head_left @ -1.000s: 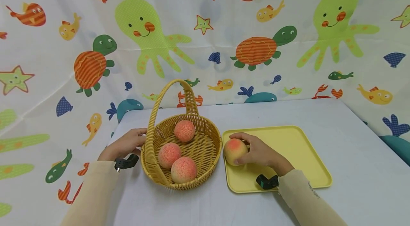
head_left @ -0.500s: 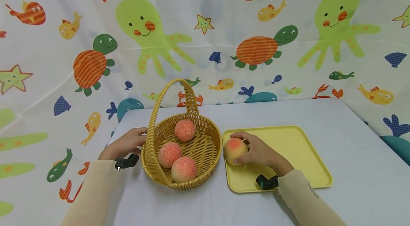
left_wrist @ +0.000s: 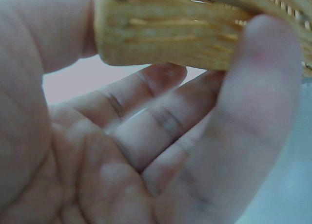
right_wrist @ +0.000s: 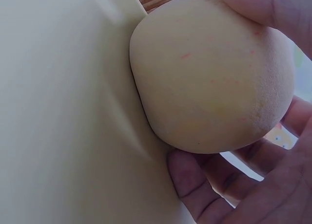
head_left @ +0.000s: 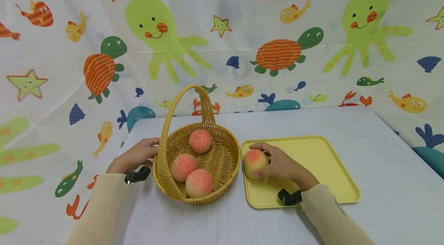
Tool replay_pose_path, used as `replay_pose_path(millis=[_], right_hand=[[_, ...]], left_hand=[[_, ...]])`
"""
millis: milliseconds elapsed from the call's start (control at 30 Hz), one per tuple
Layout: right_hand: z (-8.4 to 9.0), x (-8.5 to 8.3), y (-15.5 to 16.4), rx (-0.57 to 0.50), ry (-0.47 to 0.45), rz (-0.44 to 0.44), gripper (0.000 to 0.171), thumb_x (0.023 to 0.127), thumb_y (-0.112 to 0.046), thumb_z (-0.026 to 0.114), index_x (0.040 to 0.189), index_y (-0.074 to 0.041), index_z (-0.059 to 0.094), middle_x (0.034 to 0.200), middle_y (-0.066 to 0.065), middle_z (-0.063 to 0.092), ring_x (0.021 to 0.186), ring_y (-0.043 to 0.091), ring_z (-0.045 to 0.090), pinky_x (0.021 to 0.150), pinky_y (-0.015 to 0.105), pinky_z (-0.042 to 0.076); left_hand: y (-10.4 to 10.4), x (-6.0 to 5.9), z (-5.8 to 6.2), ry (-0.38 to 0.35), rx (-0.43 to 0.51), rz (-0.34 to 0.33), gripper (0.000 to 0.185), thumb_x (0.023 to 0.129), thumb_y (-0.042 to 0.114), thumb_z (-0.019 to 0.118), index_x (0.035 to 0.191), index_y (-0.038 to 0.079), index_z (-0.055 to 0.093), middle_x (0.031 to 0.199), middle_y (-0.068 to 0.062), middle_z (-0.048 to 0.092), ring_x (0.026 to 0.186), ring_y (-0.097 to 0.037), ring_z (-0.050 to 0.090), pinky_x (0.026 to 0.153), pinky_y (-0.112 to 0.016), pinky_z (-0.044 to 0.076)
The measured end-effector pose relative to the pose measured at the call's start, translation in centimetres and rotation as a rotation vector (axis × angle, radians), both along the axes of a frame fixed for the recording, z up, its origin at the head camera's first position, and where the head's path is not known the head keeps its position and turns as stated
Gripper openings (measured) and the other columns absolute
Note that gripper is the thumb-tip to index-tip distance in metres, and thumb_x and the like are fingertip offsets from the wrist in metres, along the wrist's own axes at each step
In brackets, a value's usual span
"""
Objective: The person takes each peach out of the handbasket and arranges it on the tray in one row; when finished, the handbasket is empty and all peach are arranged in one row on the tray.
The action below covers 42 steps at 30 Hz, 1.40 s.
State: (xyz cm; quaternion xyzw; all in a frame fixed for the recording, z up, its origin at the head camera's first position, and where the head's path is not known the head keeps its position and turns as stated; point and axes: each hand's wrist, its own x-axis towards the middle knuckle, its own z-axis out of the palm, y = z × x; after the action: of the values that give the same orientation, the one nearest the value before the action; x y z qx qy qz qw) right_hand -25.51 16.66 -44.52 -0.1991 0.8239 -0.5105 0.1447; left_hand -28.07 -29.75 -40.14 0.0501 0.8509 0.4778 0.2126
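Note:
A wicker basket (head_left: 231, 168) with a tall handle stands on the table and holds three pink-orange peaches (head_left: 200, 141) (head_left: 183, 167) (head_left: 199, 183). My left hand (head_left: 148, 151) grips the basket's left rim; in the left wrist view the rim (left_wrist: 165, 36) lies between thumb and fingers (left_wrist: 161, 126). My right hand (head_left: 268, 162) grips a fourth peach (head_left: 251, 161) that rests on the left edge of a yellow tray (head_left: 322, 168). In the right wrist view this peach (right_wrist: 209, 73) touches the tray (right_wrist: 63, 112), with my fingers (right_wrist: 195, 185) curled under it.
The white table (head_left: 381, 206) is backed by a sea-animal patterned cloth (head_left: 222, 36) that also hangs down the left side. Most of the tray right of my hand is bare. Black wrist cameras (head_left: 289, 197) (head_left: 137, 176) sit on both sleeves.

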Motion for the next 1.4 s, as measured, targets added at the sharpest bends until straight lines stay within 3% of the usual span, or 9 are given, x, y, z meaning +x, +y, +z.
replay_pose_path(millis=[633,900,1067,1233,1400], right_hand=[[0.4,0.1,0.3,0.002,-0.009,0.034,0.086,0.079,-0.022,0.089,0.153,-0.005,0.048,0.14,0.012,0.059,0.12,0.029,0.057,0.097,0.042,0.051],[1.3,-0.1,0.6,0.014,0.013,0.031,0.087,0.082,-0.028,0.088,0.155,-0.008,0.046,0.149,0.015,0.055,0.137,0.037,0.049,0.11,0.057,0.044],[2.8,-0.7,0.3,0.016,0.106,0.017,0.08,0.087,-0.032,0.083,0.155,-0.013,0.046,0.156,0.016,0.049,0.145,0.044,0.041,0.113,0.065,0.038],[5.2,-1.3,-1.0,-0.002,0.18,0.019,0.077,0.089,-0.029,0.083,0.156,-0.018,0.046,0.158,0.008,0.048,0.146,0.042,0.042,0.114,0.063,0.038],[7.4,-2.2,-3.7,-0.028,0.179,0.058,0.075,0.089,-0.032,0.083,0.155,-0.021,0.047,0.156,0.006,0.05,0.144,0.034,0.046,0.115,0.058,0.041]], left_hand=[[-0.1,-0.2,-0.1,-0.007,-0.003,-0.003,0.046,0.105,0.025,0.056,0.143,-0.001,0.055,0.126,-0.017,0.069,0.104,-0.026,0.07,0.082,-0.044,0.062],[-0.2,-0.1,0.0,-0.008,-0.004,-0.011,0.044,0.106,0.025,0.056,0.141,-0.002,0.056,0.124,-0.017,0.07,0.103,-0.026,0.07,0.083,-0.044,0.062],[-0.2,0.1,0.2,-0.008,-0.024,-0.01,0.042,0.106,0.029,0.057,0.135,-0.001,0.059,0.12,-0.014,0.071,0.103,-0.026,0.07,0.085,-0.046,0.062],[-0.1,0.2,0.4,-0.009,-0.017,0.0,0.039,0.105,0.027,0.058,0.132,-0.001,0.06,0.116,-0.012,0.071,0.102,-0.027,0.07,0.085,-0.047,0.062],[-0.1,0.5,0.2,-0.012,0.006,0.003,0.042,0.105,0.025,0.057,0.136,-0.004,0.058,0.118,-0.014,0.071,0.101,-0.026,0.071,0.083,-0.048,0.063]])
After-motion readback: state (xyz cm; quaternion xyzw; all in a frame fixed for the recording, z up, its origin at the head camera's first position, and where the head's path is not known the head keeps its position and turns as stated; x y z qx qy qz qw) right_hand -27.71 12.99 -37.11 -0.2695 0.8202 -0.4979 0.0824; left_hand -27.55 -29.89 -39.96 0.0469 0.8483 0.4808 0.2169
